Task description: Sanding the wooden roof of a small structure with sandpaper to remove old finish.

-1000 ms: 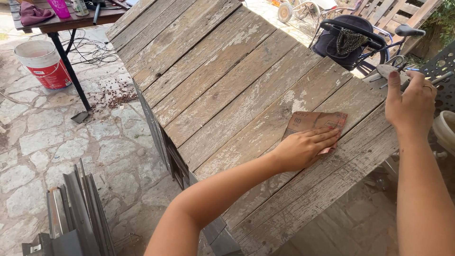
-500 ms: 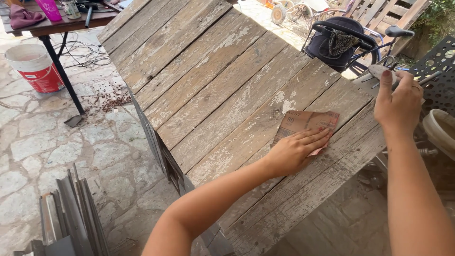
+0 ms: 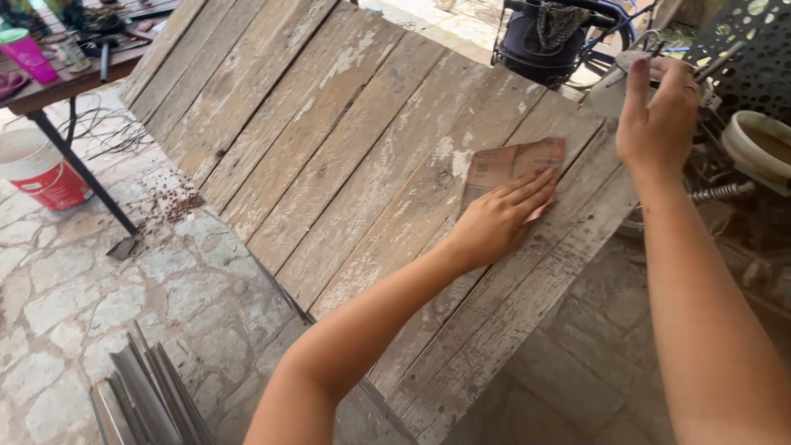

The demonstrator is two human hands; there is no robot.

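A large weathered wooden panel point(image 3: 329, 156) of grey planks with flaking white paint lies tilted in front of me. A brown sheet of sandpaper point(image 3: 503, 163) lies flat on a plank near the panel's far right corner. My left hand point(image 3: 498, 218) presses down on the sandpaper's near half, fingers flat and together. My right hand point(image 3: 659, 115) is raised just past the panel's right corner, its back towards me, fingers up against a grey metal part point(image 3: 608, 89). What it grips is hidden behind the hand.
A white and red bucket point(image 3: 41, 173) stands on the stone floor at left, under a dark table point(image 3: 74, 78) with a pink cup point(image 3: 29, 53). Grey metal strips point(image 3: 144, 395) lean at bottom left. A black bag point(image 3: 548, 37), a perforated metal sheet point(image 3: 746, 49) and a pale bowl point(image 3: 762, 144) crowd the right.
My left hand has slid the sandpaper a little farther along the plank. My right hand stays at the panel's corner.
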